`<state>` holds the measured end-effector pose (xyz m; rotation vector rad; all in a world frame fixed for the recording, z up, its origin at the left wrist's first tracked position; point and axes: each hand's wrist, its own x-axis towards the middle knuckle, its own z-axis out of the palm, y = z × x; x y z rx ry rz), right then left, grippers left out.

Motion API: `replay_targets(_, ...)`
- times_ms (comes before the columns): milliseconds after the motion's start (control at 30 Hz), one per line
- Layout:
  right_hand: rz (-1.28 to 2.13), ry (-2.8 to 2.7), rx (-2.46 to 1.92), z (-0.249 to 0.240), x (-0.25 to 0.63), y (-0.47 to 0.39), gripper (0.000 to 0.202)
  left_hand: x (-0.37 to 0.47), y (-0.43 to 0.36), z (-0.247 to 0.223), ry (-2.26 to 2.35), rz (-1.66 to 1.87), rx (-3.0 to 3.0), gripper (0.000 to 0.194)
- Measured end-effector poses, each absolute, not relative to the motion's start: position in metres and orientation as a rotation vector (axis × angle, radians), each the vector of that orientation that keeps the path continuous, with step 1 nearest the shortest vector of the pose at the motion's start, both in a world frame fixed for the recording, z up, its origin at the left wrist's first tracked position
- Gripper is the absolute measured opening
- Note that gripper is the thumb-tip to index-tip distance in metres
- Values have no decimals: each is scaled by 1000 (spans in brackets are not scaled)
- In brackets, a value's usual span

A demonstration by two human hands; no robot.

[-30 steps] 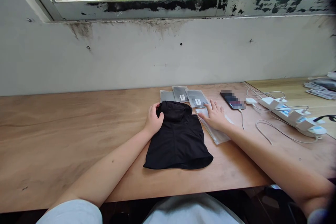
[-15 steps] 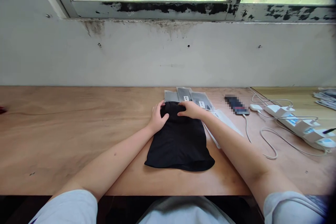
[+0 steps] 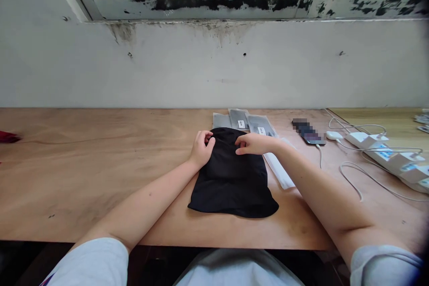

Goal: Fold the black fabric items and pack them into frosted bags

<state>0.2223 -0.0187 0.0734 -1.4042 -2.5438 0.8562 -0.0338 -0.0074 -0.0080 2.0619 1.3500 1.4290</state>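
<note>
A black cloth piece [image 3: 234, 187] lies flat on the wooden table, narrower at its far end and wider toward me. My left hand [image 3: 203, 148] is at its far left corner, fingers curled together on the cloth's edge. My right hand [image 3: 253, 144] rests over the far right part of the cloth, its fingers bent and thumb near them; whether it pinches any fabric is too small to tell. Just behind the cloth lie several flat packets [image 3: 239, 119] with white labels. A white plastic sleeve [image 3: 279, 172] lies partly under my right forearm.
On the right are a phone [image 3: 308, 133] with a cable, a white power strip [image 3: 385, 154] with plugs and loose white cords. A red item [image 3: 9, 137] lies at the far left. Grey items [image 3: 422, 118] sit at the right edge. The table edge [image 3: 234, 246] runs in front of me.
My right hand has shifted slightly right and toward me, its fingers more curled. My left hand stays at the cloth's left corner. The view has turned a little to the left.
</note>
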Motion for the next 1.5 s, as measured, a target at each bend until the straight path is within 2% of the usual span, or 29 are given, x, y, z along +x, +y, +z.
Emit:
replay_targets(100,935,-2589,-1414,63,212,-20,70,-32,-15,-6,1316,1240,2244,28)
replay_targets(200,907,-2611,-1435,61,203,-26,64,-30,-20,-2,1239,987,2356,33)
replay_targets(300,937,-2575,-1385,65,205,-29,54,-26,-22,10,1111,977,2328,30)
replay_targets(367,1105,-2496,-1211,67,214,-28,53,-24,-25,21,1039,1095,2239,28)
replay_targets(533,1844,-2031,-567,64,235,-22,55,-19,-35,50,831,1382,1918,29)
replay_targets(633,1898,-1953,-465,61,229,-23,75,-16,-37,63,751,1469,1752,28)
replay_targets(700,1767,-2055,-442,61,218,-28,97,-15,-37,69,738,1532,1693,26)
replay_targets(767,1581,-2138,-471,62,205,-35,110,-14,-35,70,756,1612,1673,24)
replay_targets(867,1346,-2091,-617,61,187,-44,93,-15,-28,64,831,1674,1711,28)
replay_targets(1000,1122,-1911,-843,53,176,-43,40,-19,-26,57,1106,1665,1946,45)
replay_targets(1067,1107,-1789,-943,50,175,-39,22,-20,-33,60,1285,1618,2096,39)
replay_targets(1133,1152,-1617,-980,50,177,-34,19,-19,-45,67,1389,1433,2224,34)
replay_targets(1167,1174,-1532,-969,52,177,-33,21,-18,-52,71,1410,1282,2268,37)
replay_targets(1267,1181,-1389,-907,63,177,-35,26,-14,-68,80,1436,1021,2281,63)
replay_targets(1500,1065,-1438,-858,106,192,-49,26,-21,-56,91,1091,1335,1979,72)
